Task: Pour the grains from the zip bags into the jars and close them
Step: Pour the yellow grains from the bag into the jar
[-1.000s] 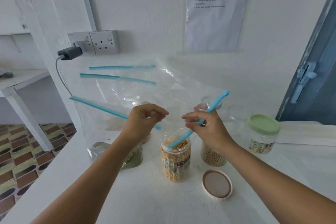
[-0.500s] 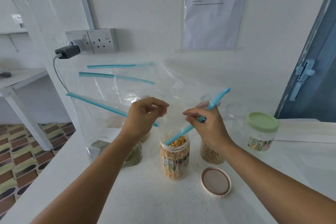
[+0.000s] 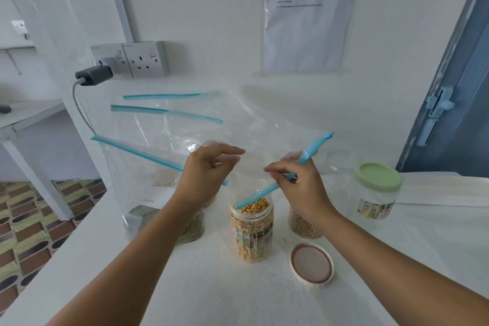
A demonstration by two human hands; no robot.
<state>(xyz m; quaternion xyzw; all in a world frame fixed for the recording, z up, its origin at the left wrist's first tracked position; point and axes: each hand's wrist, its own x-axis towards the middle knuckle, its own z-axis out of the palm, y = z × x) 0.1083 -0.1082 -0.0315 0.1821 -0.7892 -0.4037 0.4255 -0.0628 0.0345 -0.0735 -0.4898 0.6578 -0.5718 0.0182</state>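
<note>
Nearest on the worktop lies a loose lid, inner face up, just right of the open jar filled with yellow grains. Directly above that jar's mouth both hands hold a clear zip bag that looks emptied. The right hand pinches the blue zip strip, whose long axis slants from the jar rim up and to the right; the left hand has its fingers curled, pinching the film (the exact grip is hard to read through the plastic). The lid lies below and toward the person, nearer the right hand, so capping would likely fall to that hand once the bag is put aside. Behind stand a partly filled jar, a green-lidded jar, and further bags against the wall.
</note>
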